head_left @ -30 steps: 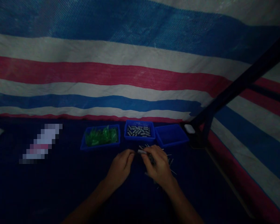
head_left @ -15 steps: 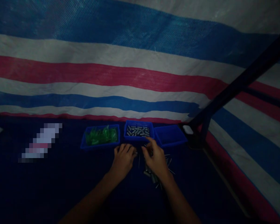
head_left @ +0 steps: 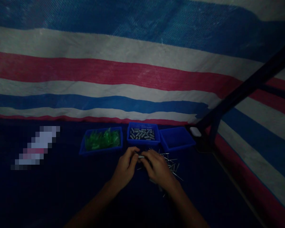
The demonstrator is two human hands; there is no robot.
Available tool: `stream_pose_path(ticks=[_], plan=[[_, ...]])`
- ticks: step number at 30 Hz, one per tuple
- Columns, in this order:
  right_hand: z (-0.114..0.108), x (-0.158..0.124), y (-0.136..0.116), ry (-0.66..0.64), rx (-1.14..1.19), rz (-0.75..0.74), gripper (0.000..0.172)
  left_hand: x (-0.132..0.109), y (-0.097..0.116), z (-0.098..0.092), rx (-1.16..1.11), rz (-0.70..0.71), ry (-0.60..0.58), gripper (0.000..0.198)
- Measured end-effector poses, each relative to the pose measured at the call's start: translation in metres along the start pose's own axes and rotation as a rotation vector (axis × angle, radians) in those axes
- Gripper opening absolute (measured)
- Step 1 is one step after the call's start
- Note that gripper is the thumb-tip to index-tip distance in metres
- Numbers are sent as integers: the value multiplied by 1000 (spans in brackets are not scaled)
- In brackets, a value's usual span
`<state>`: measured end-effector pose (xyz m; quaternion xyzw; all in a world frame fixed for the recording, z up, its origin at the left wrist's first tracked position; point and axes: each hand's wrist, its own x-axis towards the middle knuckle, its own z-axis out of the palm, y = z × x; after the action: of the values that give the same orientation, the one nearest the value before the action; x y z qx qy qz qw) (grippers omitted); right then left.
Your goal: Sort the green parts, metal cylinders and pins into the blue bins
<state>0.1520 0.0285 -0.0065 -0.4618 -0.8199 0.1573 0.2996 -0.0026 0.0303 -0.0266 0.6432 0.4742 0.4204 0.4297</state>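
Note:
My left hand [head_left: 126, 164] and my right hand [head_left: 158, 167] meet over the dark blue table. Between their fingertips is a small pale metal cylinder [head_left: 141, 156], with fingers of both hands closed on its ends. Thin metal pins [head_left: 173, 166] lie scattered beside and beyond my right hand, which partly hides them. A few grey cylinders show dimly under that wrist. Just past my hands stands a blue bin of small metal cylinders [head_left: 142, 134].
On the left, a blue bin [head_left: 82, 151] holds green plastic pieces [head_left: 102, 139]. A bare blue tray [head_left: 177, 139] sits at the right, near a white object [head_left: 195, 131]. Striped sheeting [head_left: 109, 71] hangs behind, and a dark frame bar [head_left: 249, 84] slants at the right.
My hands have come together, the right one moving left and down from beside the cylinder bin. A small cylinder now shows between them. The view has shifted slightly.

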Motion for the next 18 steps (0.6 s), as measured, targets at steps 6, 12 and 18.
stream_pose_path(ticks=[6,12,18], plan=[[-3,1,0,58,27,97,17,2,2,-1,51,54,2,18],[-1,0,-5,97,-21,66,12,8,4,-3,-25,-48,-42,25],[-14,-5,-19,594,-150,-138,16,1,12,-10,317,127,-231,25]])
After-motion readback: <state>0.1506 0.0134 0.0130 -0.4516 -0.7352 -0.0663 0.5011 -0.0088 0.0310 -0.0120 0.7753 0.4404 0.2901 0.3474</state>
